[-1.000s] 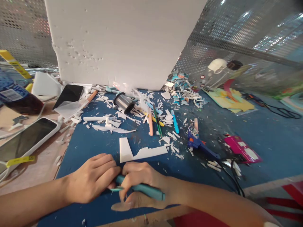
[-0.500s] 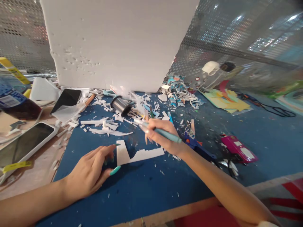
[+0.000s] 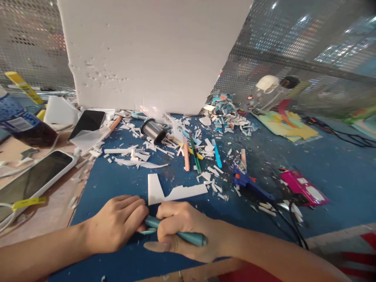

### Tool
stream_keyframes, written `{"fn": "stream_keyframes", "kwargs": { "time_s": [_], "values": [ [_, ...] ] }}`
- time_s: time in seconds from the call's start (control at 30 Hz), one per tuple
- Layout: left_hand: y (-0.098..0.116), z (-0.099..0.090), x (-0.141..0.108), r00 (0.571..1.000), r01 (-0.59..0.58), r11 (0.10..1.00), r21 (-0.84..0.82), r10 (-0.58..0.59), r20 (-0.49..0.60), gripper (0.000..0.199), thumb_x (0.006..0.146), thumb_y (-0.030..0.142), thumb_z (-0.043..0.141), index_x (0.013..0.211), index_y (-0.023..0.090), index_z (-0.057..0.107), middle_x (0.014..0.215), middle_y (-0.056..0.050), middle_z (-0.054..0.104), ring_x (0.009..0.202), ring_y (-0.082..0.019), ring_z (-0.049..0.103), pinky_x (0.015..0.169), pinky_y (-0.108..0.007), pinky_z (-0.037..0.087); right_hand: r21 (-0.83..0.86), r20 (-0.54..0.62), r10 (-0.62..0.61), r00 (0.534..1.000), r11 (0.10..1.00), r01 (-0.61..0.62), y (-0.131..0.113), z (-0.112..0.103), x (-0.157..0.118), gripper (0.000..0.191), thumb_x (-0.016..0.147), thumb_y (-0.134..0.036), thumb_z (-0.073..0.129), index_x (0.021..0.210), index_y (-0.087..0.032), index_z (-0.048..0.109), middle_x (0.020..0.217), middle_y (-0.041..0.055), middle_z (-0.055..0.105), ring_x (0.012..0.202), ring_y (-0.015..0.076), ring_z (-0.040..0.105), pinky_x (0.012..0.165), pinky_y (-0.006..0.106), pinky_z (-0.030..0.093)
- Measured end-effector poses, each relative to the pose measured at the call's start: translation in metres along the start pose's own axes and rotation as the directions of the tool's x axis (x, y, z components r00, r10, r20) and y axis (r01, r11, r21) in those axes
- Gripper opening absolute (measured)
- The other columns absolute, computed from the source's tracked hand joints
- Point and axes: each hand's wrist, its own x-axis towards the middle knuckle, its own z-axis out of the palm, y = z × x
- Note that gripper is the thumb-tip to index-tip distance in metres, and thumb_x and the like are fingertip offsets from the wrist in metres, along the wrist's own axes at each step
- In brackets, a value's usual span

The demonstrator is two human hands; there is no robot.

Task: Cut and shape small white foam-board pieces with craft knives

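Note:
A teal pen-like tool (image 3: 192, 237) lies across my right hand (image 3: 185, 229), whose fingers are wrapped round it. Its left end meets the curled fingers of my left hand (image 3: 122, 221), which are closed on that end; the tip is hidden there. Just beyond both hands, a white L-shaped foam piece (image 3: 157, 190) lies flat on the blue mat, touched by neither hand as far as I can see.
White scraps (image 3: 141, 156), a wire spool (image 3: 153, 131) and several coloured sticks (image 3: 186, 154) lie beyond the piece. A blue glue gun (image 3: 252, 186) and pink device (image 3: 304, 188) are at right, phones (image 3: 38, 176) and a bottle (image 3: 28, 127) at left. A white board (image 3: 155, 55) stands behind.
My right hand has come down and toward me with the teal tool, meeting my left hand. My left hand has left the foam piece's edge and closed its fingers. The view has shifted slightly.

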Motion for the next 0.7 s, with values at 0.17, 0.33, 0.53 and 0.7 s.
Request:
{"fn": "stream_keyframes", "kwargs": {
  "time_s": [0.17, 0.33, 0.53, 0.7],
  "values": [
    [-0.002, -0.001, -0.009, 0.998, -0.059, 0.998, -0.021, 0.059, -0.023, 0.034, 0.104, 0.021, 0.019, 0.082, 0.021, 0.044, 0.055, 0.001, 0.049, 0.046, -0.016, 0.044, 0.047, -0.030, 0.034, -0.263, 0.057, -0.148, 0.987, 0.952, 0.158, -0.018, -0.005, -0.018, 0.040, 0.097, -0.031, 0.047, 0.059, -0.021, 0.047, 0.060, -0.0028, 0.038, 0.053, 0.0120, 0.038, 0.053, 0.026, 0.037],
    [-0.022, -0.004, -0.018, 0.988, 0.138, 0.990, -0.036, -0.140, -0.065, 0.028, 0.103, 0.021, 0.021, 0.092, 0.019, 0.046, 0.066, -0.003, 0.057, 0.055, -0.018, 0.051, 0.054, -0.030, 0.043, -0.330, -0.454, 0.186, 0.871, 0.873, -0.359, -0.063, -0.047, -0.073, 0.041, 0.101, -0.030, 0.038, 0.063, -0.025, 0.053, 0.058, 0.0021, 0.050, 0.054, 0.0170, 0.052, 0.052, 0.032, 0.045],
    [-0.019, -0.003, -0.018, 1.000, -0.014, 0.997, -0.079, 0.015, 0.004, 0.026, 0.100, 0.019, 0.025, 0.090, 0.018, 0.048, 0.069, -0.007, 0.058, 0.064, -0.020, 0.056, 0.059, -0.033, 0.048, 0.041, -0.527, 0.252, 0.812, 0.962, -0.271, -0.044, -0.063, -0.079, 0.037, 0.102, -0.039, 0.038, 0.088, -0.027, 0.069, 0.064, 0.0010, 0.069, 0.051, 0.0150, 0.065, 0.052, 0.030, 0.057],
    [-0.011, -0.007, -0.022, 0.985, -0.005, 0.998, -0.059, 0.015, 0.174, 0.041, 0.094, 0.058, 0.042, 0.099, 0.020, 0.055, 0.125, -0.016, 0.065, 0.129, -0.042, 0.046, 0.095, -0.059, 0.046, 0.514, -0.443, 0.458, 0.771, 0.834, -0.200, -0.005, -0.049, -0.013, 0.025, 0.090, -0.043, 0.063, 0.088, -0.018, 0.061, 0.066, -0.0011, 0.070, 0.040, 0.0098, 0.060, 0.031, 0.018, 0.043]
  ]
}}
